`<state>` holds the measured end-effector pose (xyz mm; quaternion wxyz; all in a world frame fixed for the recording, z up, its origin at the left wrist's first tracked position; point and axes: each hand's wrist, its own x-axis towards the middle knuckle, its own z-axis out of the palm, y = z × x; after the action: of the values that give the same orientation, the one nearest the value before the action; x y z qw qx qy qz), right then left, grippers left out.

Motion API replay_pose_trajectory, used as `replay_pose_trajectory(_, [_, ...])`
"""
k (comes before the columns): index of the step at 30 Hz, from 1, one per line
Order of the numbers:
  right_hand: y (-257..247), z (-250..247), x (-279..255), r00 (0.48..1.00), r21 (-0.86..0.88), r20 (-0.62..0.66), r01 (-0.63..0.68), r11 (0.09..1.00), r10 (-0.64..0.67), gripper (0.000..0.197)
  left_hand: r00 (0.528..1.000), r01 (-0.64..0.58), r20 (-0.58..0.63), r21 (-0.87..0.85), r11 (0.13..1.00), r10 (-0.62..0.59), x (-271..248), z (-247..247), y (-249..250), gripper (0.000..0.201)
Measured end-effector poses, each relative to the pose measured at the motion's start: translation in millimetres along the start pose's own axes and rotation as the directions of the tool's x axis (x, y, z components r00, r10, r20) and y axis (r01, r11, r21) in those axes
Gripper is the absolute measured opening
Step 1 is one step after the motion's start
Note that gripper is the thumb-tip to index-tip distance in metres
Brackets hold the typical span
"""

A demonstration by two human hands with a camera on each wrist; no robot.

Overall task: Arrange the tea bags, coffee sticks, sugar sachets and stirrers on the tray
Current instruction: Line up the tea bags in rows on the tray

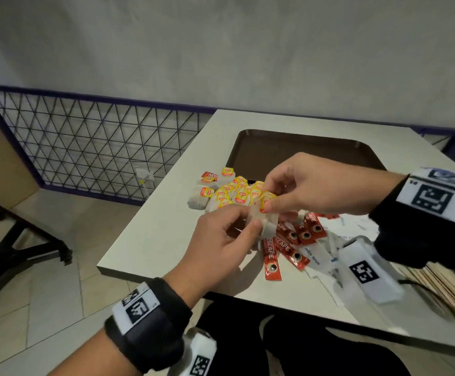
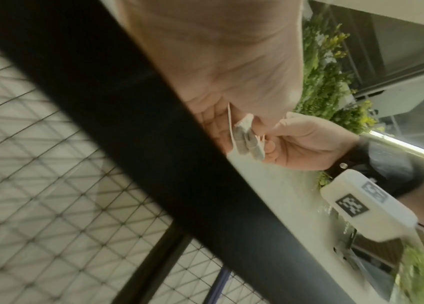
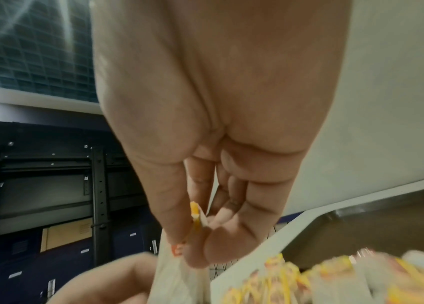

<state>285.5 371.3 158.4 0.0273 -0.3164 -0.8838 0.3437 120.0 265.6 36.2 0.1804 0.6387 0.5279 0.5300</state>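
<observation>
Zero items on tray [image 1: 299, 147]. Both hands, left [image 1: 222, 240] and right [image 1: 302, 185], pinch one tea bag [image 1: 264, 221]; sticks [image 1: 288, 242], sugar [image 1: 326, 256], stirrers [image 1: 437, 289] unsorted.

Café-like interior: white table [image 1: 166, 213], mesh railing [image 1: 99, 147], greenery [image 2: 322, 67].
</observation>
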Motion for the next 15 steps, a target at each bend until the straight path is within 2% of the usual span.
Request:
replay_pose_trajectory(3, [-6.6, -37.1, 17.5, 1.000, 0.010, 0.000, -0.015, 1.000, 0.015, 0.009, 0.991, -0.117, 0.075, 0.161, 0.980, 0.106, 14.9, -35.4, 0.2, 0.014])
replay_pose_trajectory(5, [-8.8, -66.8, 38.1, 0.998, 0.040, -0.051, -0.043, 0.998, 0.045, 0.012, 0.989, -0.132, 0.110, 0.304, 0.944, 0.103, 26.4, -64.1, -8.3, 0.016])
replay_pose_trajectory(7, [-8.4, -94.7, 64.5, 0.992, 0.043, -0.097, -0.080, 0.996, 0.084, 0.012, 0.985, -0.039, 0.166, 0.461, 0.887, -0.044, 36.6, -90.7, -21.0, 0.035])
replay_pose_trajectory(9, [-2.6, -117.0, 95.3, 0.982, 0.028, -0.127, -0.134, 0.991, 0.137, 0.005, 0.937, 0.056, 0.239, 0.620, 0.783, -0.256, 39.4, -111.7, -36.1, 0.060])
replay_pose_trajectory(10, [2.9, -125.2, 112.4, 0.976, 0.015, -0.137, -0.169, 0.985, 0.170, 0.005, 0.907, 0.064, 0.265, 0.679, 0.731, -0.326, 38.8, -120.8, -41.7, 0.066])
replay_pose_trajectory(12, [17.7, -136.4, 147.8, 0.959, -0.009, -0.137, -0.249, 0.968, 0.246, 0.005, 0.858, 0.075, 0.296, 0.737, 0.672, -0.420, 36.9, -132.5, -53.7, 0.064])
replay_pose_trajectory(15, [42.4, -139.3, 196.0, 0.929, -0.025, -0.136, -0.351, 0.936, 0.345, 0.011, 0.817, 0.087, 0.307, 0.771, 0.631, -0.488, 34.3, -134.1, -56.1, 0.065])
